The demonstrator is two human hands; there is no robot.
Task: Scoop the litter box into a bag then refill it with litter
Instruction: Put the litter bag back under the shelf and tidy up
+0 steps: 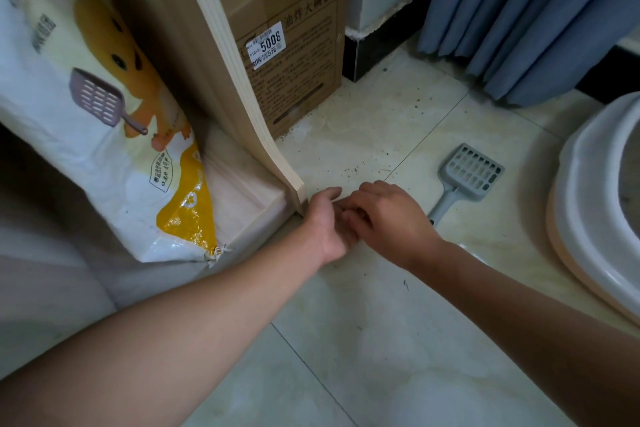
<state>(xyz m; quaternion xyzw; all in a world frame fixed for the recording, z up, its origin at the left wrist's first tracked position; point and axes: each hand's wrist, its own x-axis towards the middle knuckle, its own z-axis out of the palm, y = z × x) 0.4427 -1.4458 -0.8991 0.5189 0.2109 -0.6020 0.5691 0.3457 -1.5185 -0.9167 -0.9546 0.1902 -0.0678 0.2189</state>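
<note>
The litter box [585,229], white-rimmed over a peach base, sits at the right edge, partly cut off. A grey slotted scoop [465,178] lies on the floor tiles to its left. A white and yellow litter bag [104,135] leans inside a wooden shelf at the left. My left hand [327,222] and my right hand [388,218] meet low over the floor by the shelf's front corner. The right hand's curled fingers lie over the left hand's fingers and hide them. No bag or other object shows between them.
A wooden shelf panel [242,97] stands right beside my left hand. Behind it sits a cardboard box [294,28]. A blue curtain [526,17] hangs at the back right. Dark litter grains [349,170] are scattered on the floor tiles beyond my hands.
</note>
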